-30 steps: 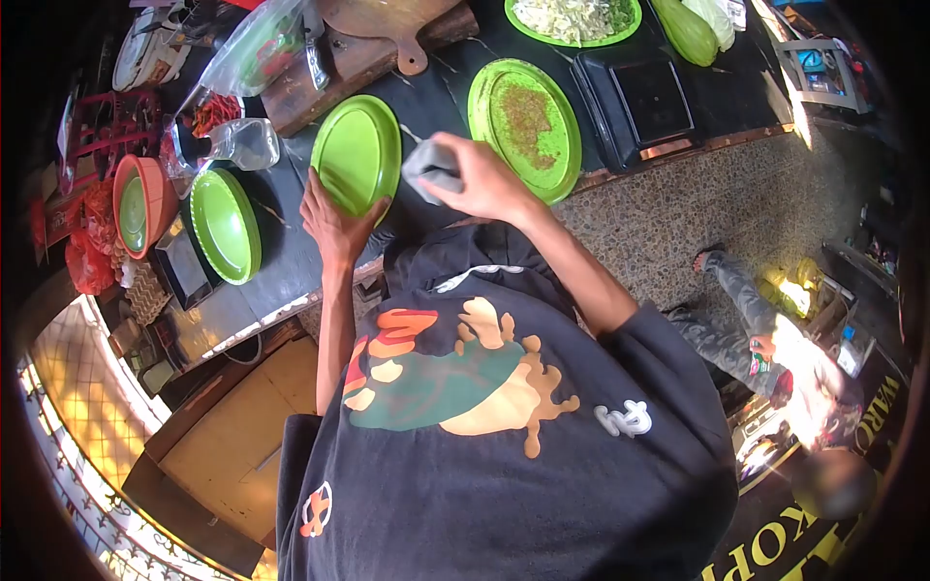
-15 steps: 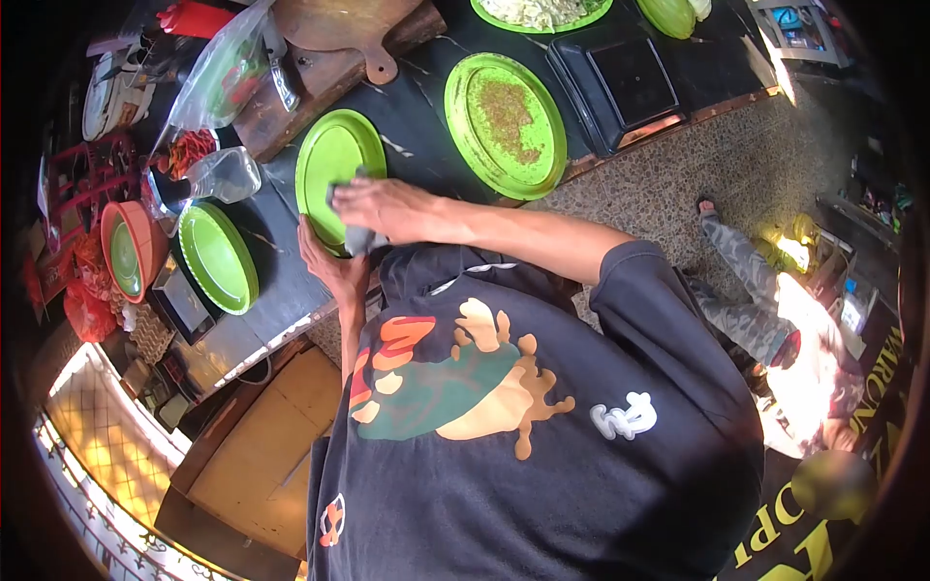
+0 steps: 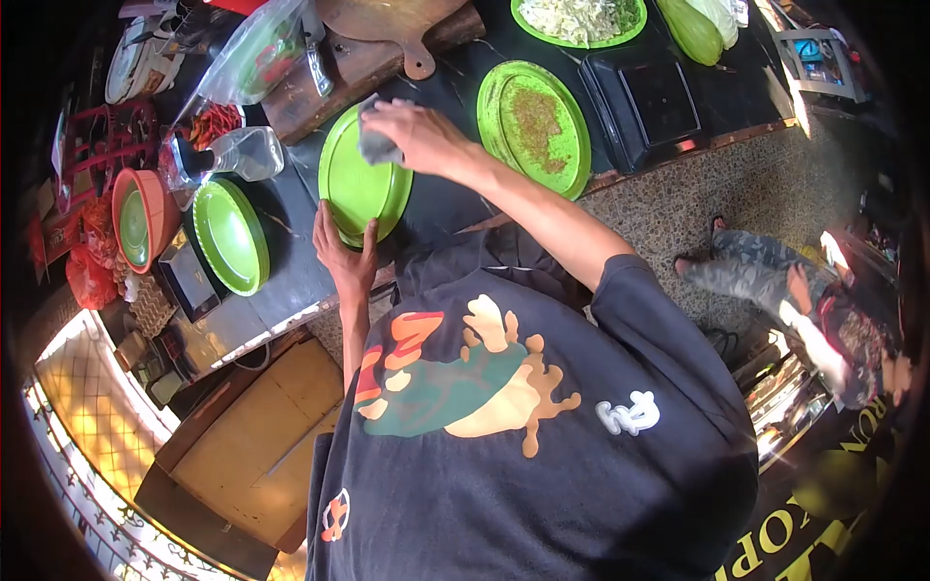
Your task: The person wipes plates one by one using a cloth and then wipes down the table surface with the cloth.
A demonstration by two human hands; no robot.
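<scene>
A green oval plate (image 3: 360, 194) is at the middle of the dark table. My left hand (image 3: 347, 254) grips its near edge, thumb on top. In my right hand (image 3: 412, 134) is a grey cloth (image 3: 376, 143), pressed on the far right part of the plate. To the right lies another green oval plate (image 3: 533, 126) with brown crumbs on it. Further left, a green dish (image 3: 231, 236) rests by itself.
Beyond are a wooden board (image 3: 334, 82), a knife (image 3: 317, 60) and a plate of shredded vegetables (image 3: 579, 19). A black tray (image 3: 659, 102) stands right. An orange bowl (image 3: 163, 218) is left. Another person (image 3: 775, 281) is at the far right.
My right hand with the cloth has moved from the plate's near side to its far right part. The view has shifted, and the other person has changed posture.
</scene>
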